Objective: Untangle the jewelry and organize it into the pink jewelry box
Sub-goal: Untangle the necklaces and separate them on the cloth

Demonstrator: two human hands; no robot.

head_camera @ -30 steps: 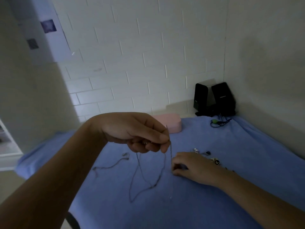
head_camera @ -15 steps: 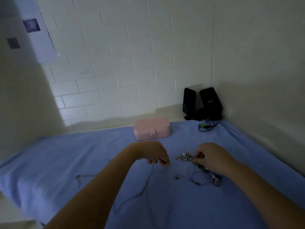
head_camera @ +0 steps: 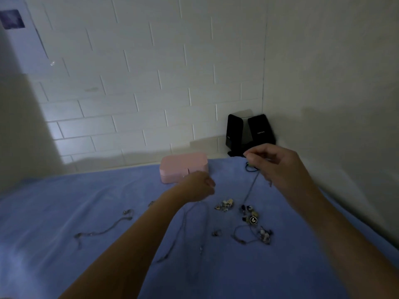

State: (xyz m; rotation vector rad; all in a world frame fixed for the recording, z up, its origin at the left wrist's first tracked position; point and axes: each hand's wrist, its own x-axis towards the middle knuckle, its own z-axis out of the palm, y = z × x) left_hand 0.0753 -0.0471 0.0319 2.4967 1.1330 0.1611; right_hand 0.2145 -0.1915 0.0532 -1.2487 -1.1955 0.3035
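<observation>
right hand (head_camera: pixel 278 167) now raised from tangled cluster (head_camera: pixel 251 214), thin chain (head_camera: pixel 251 186) pinched at fingertips and drawn up taut. left hand (head_camera: pixel 198 186) lowered, fingers curled; hold on long chain (head_camera: pixel 190 223) not discernible. pink jewelry box (head_camera: pixel 183 167) shut, just beyond left hand. untangling judged underway, stowing not begun.

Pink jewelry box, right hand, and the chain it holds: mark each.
pink jewelry box (head_camera: pixel 183 164): head view, on the lid's top.
right hand (head_camera: pixel 279 167): head view, middle of the hand.
chain (head_camera: pixel 251 187): head view, hanging stretch below the pinch.
</observation>
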